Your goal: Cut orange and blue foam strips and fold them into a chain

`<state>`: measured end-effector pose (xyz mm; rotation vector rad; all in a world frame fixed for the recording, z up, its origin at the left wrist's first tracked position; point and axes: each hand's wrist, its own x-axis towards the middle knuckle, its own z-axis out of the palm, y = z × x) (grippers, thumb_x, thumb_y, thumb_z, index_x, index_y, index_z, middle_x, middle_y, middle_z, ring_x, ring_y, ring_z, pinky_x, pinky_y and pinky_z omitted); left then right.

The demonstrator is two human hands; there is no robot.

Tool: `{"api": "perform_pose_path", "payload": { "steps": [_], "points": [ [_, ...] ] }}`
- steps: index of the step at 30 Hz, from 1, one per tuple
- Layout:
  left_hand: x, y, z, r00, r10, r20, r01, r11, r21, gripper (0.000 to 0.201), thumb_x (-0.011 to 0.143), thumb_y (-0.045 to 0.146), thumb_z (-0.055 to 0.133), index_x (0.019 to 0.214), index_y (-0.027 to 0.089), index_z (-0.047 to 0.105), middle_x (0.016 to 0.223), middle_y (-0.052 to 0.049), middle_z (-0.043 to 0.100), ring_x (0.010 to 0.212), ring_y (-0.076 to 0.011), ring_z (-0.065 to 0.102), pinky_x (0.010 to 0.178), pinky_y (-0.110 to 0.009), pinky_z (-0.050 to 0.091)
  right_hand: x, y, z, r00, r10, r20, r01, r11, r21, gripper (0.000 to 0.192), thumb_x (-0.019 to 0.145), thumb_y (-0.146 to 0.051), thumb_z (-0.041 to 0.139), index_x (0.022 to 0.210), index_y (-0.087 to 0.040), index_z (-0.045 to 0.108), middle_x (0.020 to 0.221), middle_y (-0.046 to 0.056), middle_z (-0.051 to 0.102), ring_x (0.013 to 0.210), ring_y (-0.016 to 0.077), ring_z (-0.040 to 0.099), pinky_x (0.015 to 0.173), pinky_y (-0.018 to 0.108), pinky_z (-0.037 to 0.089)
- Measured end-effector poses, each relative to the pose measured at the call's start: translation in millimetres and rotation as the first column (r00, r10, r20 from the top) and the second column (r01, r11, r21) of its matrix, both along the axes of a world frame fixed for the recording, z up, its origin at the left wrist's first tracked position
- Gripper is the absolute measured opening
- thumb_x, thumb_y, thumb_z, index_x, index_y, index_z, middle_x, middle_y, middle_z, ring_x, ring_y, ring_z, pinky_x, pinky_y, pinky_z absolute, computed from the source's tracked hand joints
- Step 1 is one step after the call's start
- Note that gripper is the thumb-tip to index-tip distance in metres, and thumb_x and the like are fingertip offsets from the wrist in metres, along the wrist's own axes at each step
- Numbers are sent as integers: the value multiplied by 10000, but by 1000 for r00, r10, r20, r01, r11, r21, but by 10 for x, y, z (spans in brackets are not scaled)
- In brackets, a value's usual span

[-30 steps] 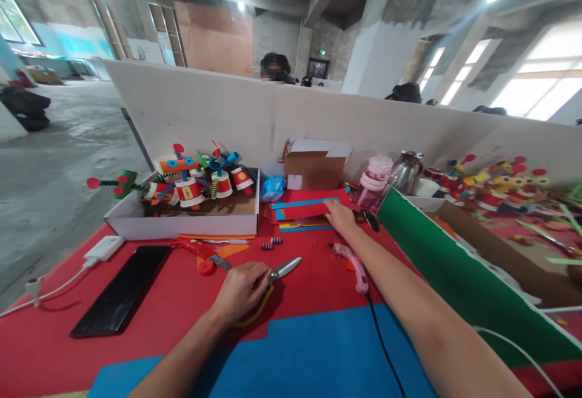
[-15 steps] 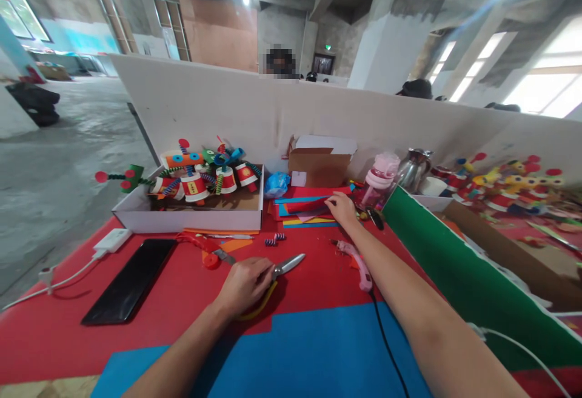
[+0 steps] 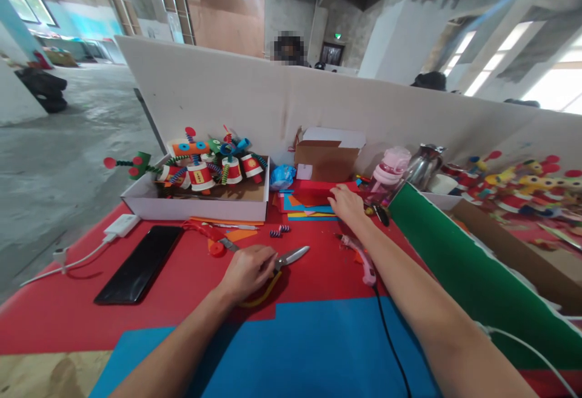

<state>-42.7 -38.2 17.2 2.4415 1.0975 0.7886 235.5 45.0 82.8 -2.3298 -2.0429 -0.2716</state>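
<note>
My left hand rests on the red sheet and grips the yellow handles of a pair of scissors, whose blades point right. My right hand reaches far forward and touches a stack of coloured paper sheets in red, blue and orange, fingers on the top red sheet. A pink glue gun lies just beside my right forearm, its black cord trailing toward me. A large blue sheet lies near me under both arms.
A white box of paper-cup robot crafts stands at the back left, a black phone and white charger to the left. A brown carton, pink bottle, steel kettle and green board stand right. A white partition closes the back.
My right hand has shifted the top sheets of the stack, uncovering other colours. The left hand stays on the scissors. The view has tilted up slightly.
</note>
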Motion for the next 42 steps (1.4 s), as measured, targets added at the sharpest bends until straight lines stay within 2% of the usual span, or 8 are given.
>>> {"api": "perform_pose_path", "payload": {
  "steps": [4, 8, 12, 18, 25, 30, 36, 42],
  "points": [
    [-104, 70, 82, 998, 21, -55, -23, 999, -33, 277, 896, 254, 386, 698, 179, 565, 651, -19, 562, 601, -127, 505, 561, -236, 313, -260, -236, 55, 975, 172, -140, -173, 985, 7, 242, 920, -284, 453, 972, -217, 680, 1031, 70, 656, 927, 187, 615, 725, 243, 440],
    [-143, 92, 129, 985, 25, -169, -32, 999, -39, 238, 866, 223, 420, 688, 183, 572, 704, -29, 572, 623, -136, 526, 541, -239, 294, -626, -654, 26, 878, 303, -370, -233, 947, 223, 210, 904, -290, 487, 857, -219, 679, 849, 39, 679, 771, 167, 619, 664, 237, 427],
    [-123, 85, 117, 971, 135, -197, -141, 990, -14, 226, 870, 213, 420, 709, 183, 576, 721, -32, 590, 669, -153, 554, 573, -241, 327, -982, -1104, -241, 632, 506, -587, -150, 823, 548, 214, 922, -281, 461, 863, -202, 651, 791, 33, 690, 671, 136, 613, 632, 227, 456],
    [40, 183, 152, 910, 210, -357, -206, 977, 48, 203, 875, 198, 434, 824, 183, 629, 851, -59, 630, 797, -179, 583, 613, -244, 382, -1135, -1332, -599, 445, 814, -373, -529, 575, 624, 190, 916, -230, 477, 857, -193, 655, 718, 30, 701, 640, 130, 625, 610, 230, 455],
    [438, 487, 94, 821, 31, -570, 80, 982, 169, 409, 861, 139, 469, 1237, 281, 543, 1269, -105, 523, 1041, -243, 536, 815, -338, 435, -1123, -1310, -673, 448, 806, -386, -519, 586, 622, 233, 930, -255, 449, 824, -199, 648, 685, 19, 691, 601, 125, 614, 585, 232, 444],
    [630, 658, 30, 763, -1, -647, 136, 978, 158, 262, 878, 133, 449, 1067, 169, 627, 1040, -117, 614, 966, -227, 547, 798, -317, 440, -1105, -1294, -701, 442, 802, -402, -503, 592, 629, 247, 930, -262, 444, 821, -190, 653, 709, 28, 697, 627, 132, 626, 606, 234, 453],
    [776, 758, 164, 741, 160, -652, 27, 963, 268, 299, 880, 85, 392, 1032, 122, 647, 1077, -178, 593, 994, -268, 533, 808, -378, 441, -1079, -1243, -702, 436, 778, -453, -453, 625, 636, 269, 938, -273, 426, 823, -188, 654, 730, 34, 710, 638, 131, 631, 619, 231, 467],
    [1050, 888, 180, 756, 71, -650, 65, 981, 184, 245, 858, 89, 440, 907, 89, 680, 930, -172, 641, 970, -259, 574, 829, -356, 457, -1072, -1234, -730, 449, 763, -464, -425, 639, 641, 257, 932, -293, 441, 828, -200, 657, 721, 33, 713, 632, 131, 637, 602, 225, 471]
  ]
}}
